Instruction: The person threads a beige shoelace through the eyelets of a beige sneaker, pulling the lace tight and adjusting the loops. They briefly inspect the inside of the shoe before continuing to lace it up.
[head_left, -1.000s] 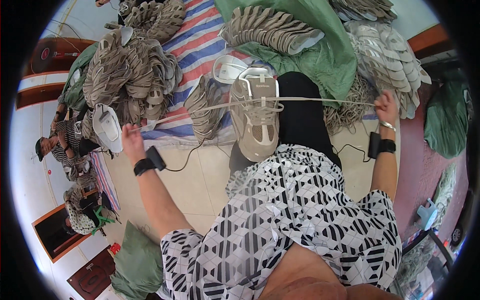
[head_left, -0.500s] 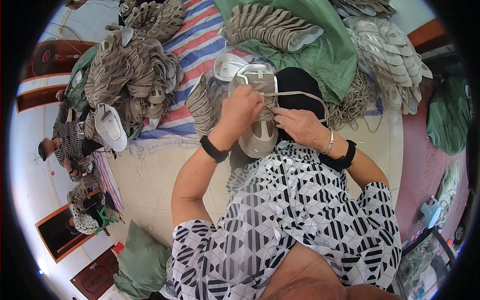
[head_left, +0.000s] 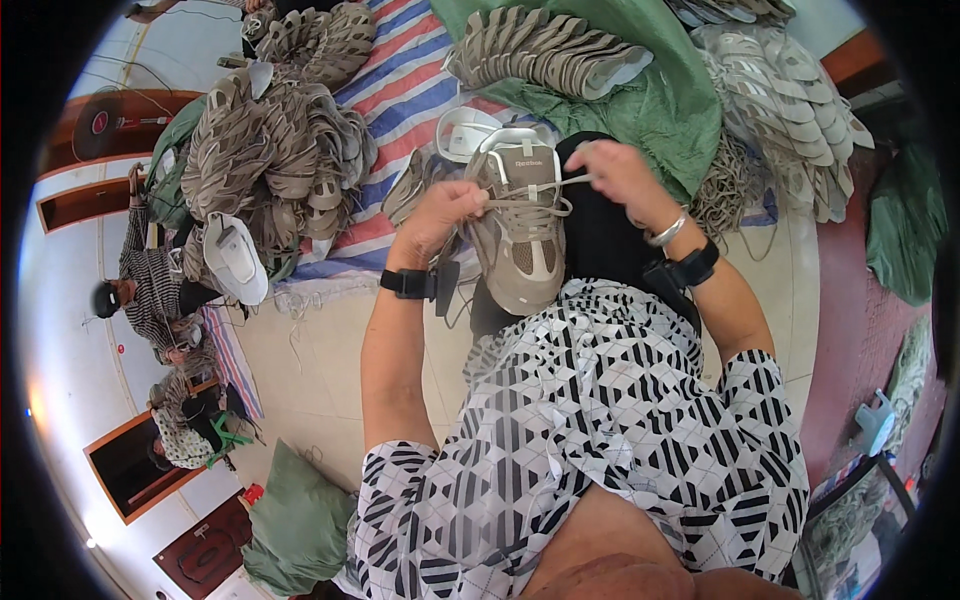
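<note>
A beige sneaker upper (head_left: 520,262) rests toe toward me on my lap, over my dark trouser legs. Its flat beige shoelace (head_left: 535,212) crosses the throat in several rows, with loops spreading to the right. At the left edge of the upper, my left hand (head_left: 447,212) pinches one part of the lace between thumb and fingers. Up and to the right, my right hand (head_left: 626,182) is closed on another stretch, which runs taut to the upper; its fingers are slightly blurred. Both hands are clear of the upper's surface.
Heaps of beige uppers (head_left: 235,150) lie left on a striped sheet (head_left: 400,75). A row of nested uppers (head_left: 545,55) sits on green sacking (head_left: 670,120). Loose laces (head_left: 725,185) and stacked pale uppers (head_left: 775,100) are at right. Two people (head_left: 150,285) work far left.
My hands have moved apart: the left to the upper's left edge, the right up and outward. The lace is pulled between them, and its long loop at right is gone.
</note>
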